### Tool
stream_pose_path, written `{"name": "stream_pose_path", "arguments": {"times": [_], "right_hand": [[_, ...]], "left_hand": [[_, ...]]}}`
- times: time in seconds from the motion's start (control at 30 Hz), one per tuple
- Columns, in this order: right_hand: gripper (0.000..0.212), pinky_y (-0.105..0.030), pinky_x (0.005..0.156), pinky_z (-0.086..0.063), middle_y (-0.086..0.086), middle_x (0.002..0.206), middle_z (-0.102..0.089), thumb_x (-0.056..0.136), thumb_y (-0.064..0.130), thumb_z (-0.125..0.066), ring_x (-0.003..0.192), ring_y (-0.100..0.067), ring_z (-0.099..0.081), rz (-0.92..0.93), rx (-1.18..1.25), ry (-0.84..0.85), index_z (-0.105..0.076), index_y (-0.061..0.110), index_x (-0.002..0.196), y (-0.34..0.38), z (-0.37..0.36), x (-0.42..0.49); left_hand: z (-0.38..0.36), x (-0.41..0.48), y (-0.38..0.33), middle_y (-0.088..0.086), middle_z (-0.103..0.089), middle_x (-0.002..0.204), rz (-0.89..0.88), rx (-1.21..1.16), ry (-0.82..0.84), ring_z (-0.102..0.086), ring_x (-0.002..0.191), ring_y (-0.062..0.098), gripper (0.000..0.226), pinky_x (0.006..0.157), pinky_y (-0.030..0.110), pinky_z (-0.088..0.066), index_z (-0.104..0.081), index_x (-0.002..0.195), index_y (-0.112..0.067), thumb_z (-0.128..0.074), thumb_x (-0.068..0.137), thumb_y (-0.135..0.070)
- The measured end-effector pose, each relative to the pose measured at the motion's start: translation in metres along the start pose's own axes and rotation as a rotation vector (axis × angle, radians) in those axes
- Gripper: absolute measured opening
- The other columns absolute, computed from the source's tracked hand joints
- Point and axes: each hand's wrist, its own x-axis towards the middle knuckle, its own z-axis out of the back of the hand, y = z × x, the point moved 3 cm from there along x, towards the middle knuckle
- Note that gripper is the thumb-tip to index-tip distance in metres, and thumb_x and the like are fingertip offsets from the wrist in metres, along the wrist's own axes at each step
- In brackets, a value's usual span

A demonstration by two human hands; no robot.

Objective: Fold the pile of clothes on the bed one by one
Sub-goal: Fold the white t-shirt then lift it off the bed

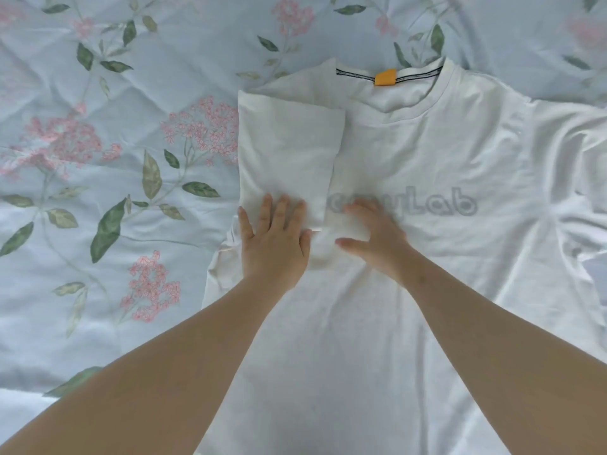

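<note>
A white T-shirt point(437, 149) lies flat on the bed, collar away from me, with an orange neck tag point(385, 77) and grey lettering point(437, 205) on the chest. Its left sleeve point(289, 149) is folded inward over the body. My left hand point(274, 238) presses flat on the lower end of that folded sleeve, fingers straight. My right hand point(374, 234) rests flat on the shirt's chest just beside it, partly covering the lettering; it looks blurred.
The bed is covered by a pale blue floral sheet point(115, 159), wrinkled, filling the left and far side. The shirt's right sleeve point(568, 165) lies spread and creased at the right edge of view.
</note>
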Motion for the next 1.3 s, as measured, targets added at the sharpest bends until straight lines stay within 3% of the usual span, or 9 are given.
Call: {"name": "stream_pose_path", "arguments": {"times": [0.13,0.37,0.5,0.6,0.7,0.83,1.0,1.13,1.3], "right_hand": [[0.028,-0.015,0.078,-0.034,-0.003,0.116,-0.061,0.089,0.016,-0.057,0.101,-0.017,-0.057,-0.205,0.2,-0.519,-0.063,0.016,0.116,-0.063,0.075,-0.028],[0.053,-0.036,0.096,-0.039,-0.009,0.137,-0.035,0.087,0.029,-0.056,0.124,-0.03,-0.041,-0.854,0.459,-0.992,-0.038,0.013,0.134,-0.199,0.169,-0.08],[0.057,-0.031,0.086,-0.042,-0.003,0.123,-0.049,0.083,0.043,-0.064,0.107,-0.024,-0.051,-0.997,0.775,-0.956,-0.041,0.015,0.127,-0.228,0.186,-0.077],[0.025,-0.041,0.081,-0.055,0.0,0.078,-0.052,0.078,0.021,-0.073,0.07,-0.018,-0.051,-0.892,1.254,-0.944,-0.052,0.015,0.091,-0.229,0.197,-0.066],[0.026,-0.023,0.055,-0.048,0.003,0.061,-0.043,0.077,0.014,-0.072,0.051,-0.013,-0.04,-0.793,1.359,-0.946,-0.047,0.016,0.068,-0.217,0.216,-0.055],[0.023,-0.023,0.055,-0.031,-0.004,0.058,-0.035,0.072,0.014,-0.068,0.053,-0.004,-0.031,-0.118,0.746,-0.886,-0.048,0.009,0.062,-0.153,0.231,-0.037],[0.013,-0.025,0.088,-0.047,0.006,0.111,-0.063,0.073,0.027,-0.076,0.101,-0.012,-0.059,0.057,0.212,0.151,-0.064,0.031,0.074,-0.108,0.16,-0.032],[0.005,-0.023,0.074,-0.041,0.014,0.088,-0.057,0.086,0.022,-0.065,0.091,-0.012,-0.057,-0.098,0.363,-0.227,-0.059,0.023,0.087,-0.144,0.16,-0.035],[0.015,-0.023,0.08,-0.042,0.011,0.084,-0.051,0.082,0.008,-0.063,0.087,-0.012,-0.052,-0.163,0.356,-0.252,-0.061,0.015,0.096,-0.168,0.145,-0.029]], "left_hand": [[-0.008,-0.002,-0.065,-0.002,0.013,0.16,-0.069,-0.028,0.03,0.014,0.146,0.023,0.059,0.116,0.051,0.008,0.01,0.15,-0.032,-0.016,0.1,-0.048],[-0.019,0.026,-0.184,-0.001,0.022,0.157,0.014,-0.14,0.052,0.024,0.143,0.024,0.068,0.109,0.062,0.013,0.017,0.148,-0.031,-0.012,0.094,-0.061],[-0.027,0.031,-0.191,-0.001,0.028,0.155,0.086,-0.102,0.061,0.027,0.142,0.026,0.07,0.109,0.063,0.014,0.025,0.145,-0.032,-0.006,0.092,-0.065],[-0.027,0.031,-0.189,-0.002,0.031,0.154,0.094,-0.105,0.088,0.029,0.141,0.026,0.069,0.11,0.062,0.015,0.028,0.143,-0.033,-0.005,0.091,-0.065],[-0.025,0.032,-0.189,-0.004,0.033,0.153,0.103,-0.124,0.133,0.031,0.14,0.023,0.069,0.108,0.06,0.017,0.03,0.142,-0.035,-0.006,0.092,-0.065],[-0.02,0.035,-0.181,-0.011,0.025,0.155,0.098,-0.275,0.171,0.026,0.142,0.015,0.057,0.11,0.051,0.018,0.019,0.145,-0.041,-0.01,0.097,-0.053],[0.004,0.039,-0.148,-0.005,-0.058,0.126,0.391,-1.021,-0.109,-0.044,0.127,0.021,0.033,0.113,0.046,-0.024,-0.056,0.121,-0.036,-0.031,0.1,-0.039],[0.025,0.054,-0.154,-0.003,-0.055,0.073,0.413,-1.216,-0.15,-0.056,0.085,0.033,0.027,0.081,0.042,-0.045,-0.054,0.074,-0.025,-0.043,0.093,-0.041],[0.038,0.087,-0.199,0.001,-0.042,0.133,0.362,-1.087,-0.004,-0.048,0.121,0.025,0.083,0.098,0.043,-0.045,-0.029,0.143,-0.024,-0.066,0.077,-0.056]]}}
